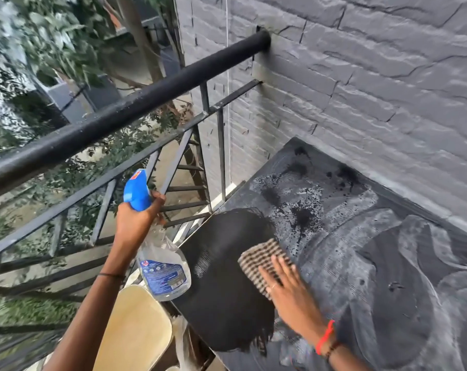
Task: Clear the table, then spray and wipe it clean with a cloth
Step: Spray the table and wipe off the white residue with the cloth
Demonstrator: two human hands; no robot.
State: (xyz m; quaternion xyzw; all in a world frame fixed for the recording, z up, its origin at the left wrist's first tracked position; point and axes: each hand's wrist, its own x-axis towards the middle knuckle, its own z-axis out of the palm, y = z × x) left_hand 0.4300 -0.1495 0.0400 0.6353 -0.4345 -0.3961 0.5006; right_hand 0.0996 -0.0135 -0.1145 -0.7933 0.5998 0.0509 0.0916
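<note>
Right hand (286, 287) flat, blurred, on cloth (261, 257) half hidden beneath it; left hand (136, 218) fingers around spray bottle (160, 266).

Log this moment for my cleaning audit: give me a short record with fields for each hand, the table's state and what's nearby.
left hand: grips spray bottle by its blue trigger head, held off the table's left edge
right hand: flat on cloth, pressing it to the table
table: no items on it; dusty grey with spray droplets at the far end, one wiped dark patch on the left
railing: black metal, left of the table
wall: grey brick, behind the table
chair: tan, near the table's front left corner
</note>
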